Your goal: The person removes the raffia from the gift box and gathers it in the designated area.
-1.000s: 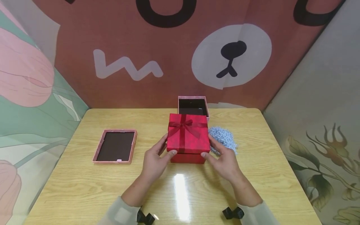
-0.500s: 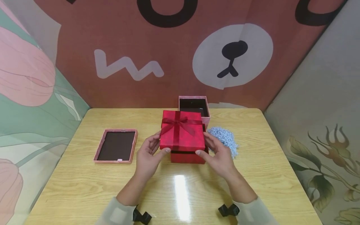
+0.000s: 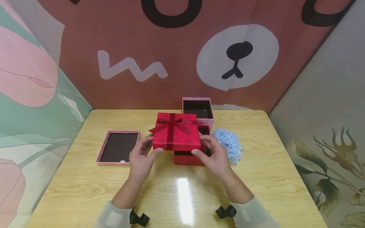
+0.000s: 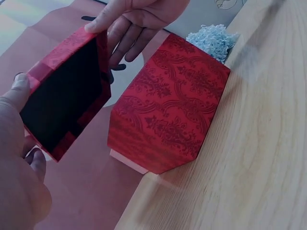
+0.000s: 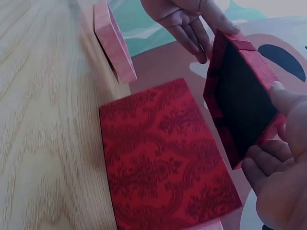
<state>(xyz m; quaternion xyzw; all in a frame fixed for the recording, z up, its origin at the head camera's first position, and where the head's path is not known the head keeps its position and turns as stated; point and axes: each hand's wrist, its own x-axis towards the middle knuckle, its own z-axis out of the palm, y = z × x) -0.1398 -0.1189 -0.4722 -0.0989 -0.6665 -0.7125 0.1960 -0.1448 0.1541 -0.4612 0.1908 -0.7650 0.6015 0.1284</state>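
A red box lid with a dark red ribbon bow is held up between both hands, off its box. My left hand grips its left side, thumb on the front edge. On the opposite side my right hand grips it the same way. Both wrist views show the lid's black inside. Below and to the right of the lid stands the red patterned box, its top uncovered and partly hidden by the lid. In the left wrist view the box's patterned side faces the camera.
A pink lid lies inside up on the left of the table. Behind the red box stands an open pink box with a dark inside. Light blue paper shreds are heaped to the right. A wall rises at the table's back edge.
Both hands have lifted the red lid off the red box and carried it to the left. The box has stayed in place, and its dark opening now shows.
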